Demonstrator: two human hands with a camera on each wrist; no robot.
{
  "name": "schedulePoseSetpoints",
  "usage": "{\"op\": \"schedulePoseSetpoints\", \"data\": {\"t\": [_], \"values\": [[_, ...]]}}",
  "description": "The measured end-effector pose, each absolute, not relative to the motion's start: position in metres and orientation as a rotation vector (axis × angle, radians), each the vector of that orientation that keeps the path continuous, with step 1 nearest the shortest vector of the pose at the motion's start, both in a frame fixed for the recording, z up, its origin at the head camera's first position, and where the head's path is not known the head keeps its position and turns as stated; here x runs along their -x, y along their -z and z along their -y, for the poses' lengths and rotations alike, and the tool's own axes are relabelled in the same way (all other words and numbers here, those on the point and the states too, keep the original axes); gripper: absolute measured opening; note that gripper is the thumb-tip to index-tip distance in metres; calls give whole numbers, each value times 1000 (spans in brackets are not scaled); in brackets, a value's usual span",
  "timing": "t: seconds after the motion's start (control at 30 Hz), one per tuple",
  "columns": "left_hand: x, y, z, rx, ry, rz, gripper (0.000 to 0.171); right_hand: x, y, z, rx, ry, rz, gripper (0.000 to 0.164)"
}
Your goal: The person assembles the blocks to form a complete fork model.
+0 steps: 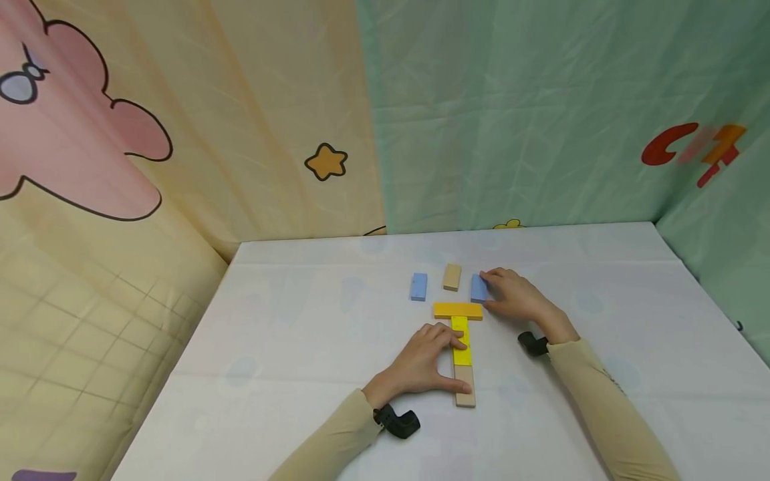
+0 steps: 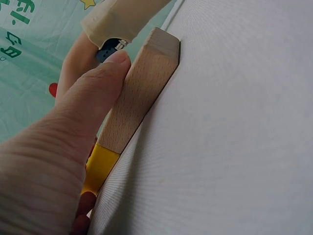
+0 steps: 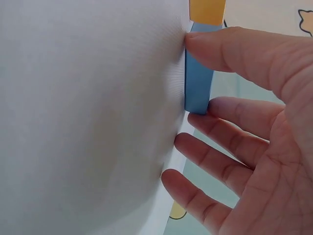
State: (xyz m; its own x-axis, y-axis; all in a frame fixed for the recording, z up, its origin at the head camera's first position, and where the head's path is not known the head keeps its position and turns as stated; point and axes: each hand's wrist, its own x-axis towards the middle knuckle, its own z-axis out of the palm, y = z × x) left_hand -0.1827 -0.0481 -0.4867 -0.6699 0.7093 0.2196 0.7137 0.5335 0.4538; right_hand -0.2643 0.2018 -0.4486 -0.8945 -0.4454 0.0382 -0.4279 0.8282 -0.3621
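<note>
My left hand point(image 1: 424, 361) rests on an upright row of blocks in the head view. Its thumb touches the plain wooden block point(image 1: 465, 401) at the near end, and its fingertips lie on the yellow block point(image 1: 460, 326). In the left wrist view, the thumb lies along the wooden block point(image 2: 139, 93). An orange-yellow block point(image 1: 448, 310) lies crosswise at the far end, forming a T. Just beyond its right end, my right hand point(image 1: 520, 295) pinches a blue block point(image 1: 478, 288) lying on the table. The thumb and index finger are at the blue block's point(image 3: 198, 83) two ends.
Another blue block point(image 1: 418, 287) and a plain wooden block point(image 1: 452, 277) lie apart beyond the crosswise block. The white-covered table point(image 1: 289, 321) meets printed curtains point(image 1: 517, 113) at the back and sides. Each wrist wears a black camera point(image 1: 399, 423).
</note>
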Motion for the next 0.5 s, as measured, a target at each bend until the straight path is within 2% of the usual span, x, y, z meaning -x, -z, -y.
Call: {"op": "schedulePoseSetpoints", "data": {"t": [0.5], "values": [[183,487,48,1268,813,2746,62,265,449,-201,704,574,-2935,63]]}}
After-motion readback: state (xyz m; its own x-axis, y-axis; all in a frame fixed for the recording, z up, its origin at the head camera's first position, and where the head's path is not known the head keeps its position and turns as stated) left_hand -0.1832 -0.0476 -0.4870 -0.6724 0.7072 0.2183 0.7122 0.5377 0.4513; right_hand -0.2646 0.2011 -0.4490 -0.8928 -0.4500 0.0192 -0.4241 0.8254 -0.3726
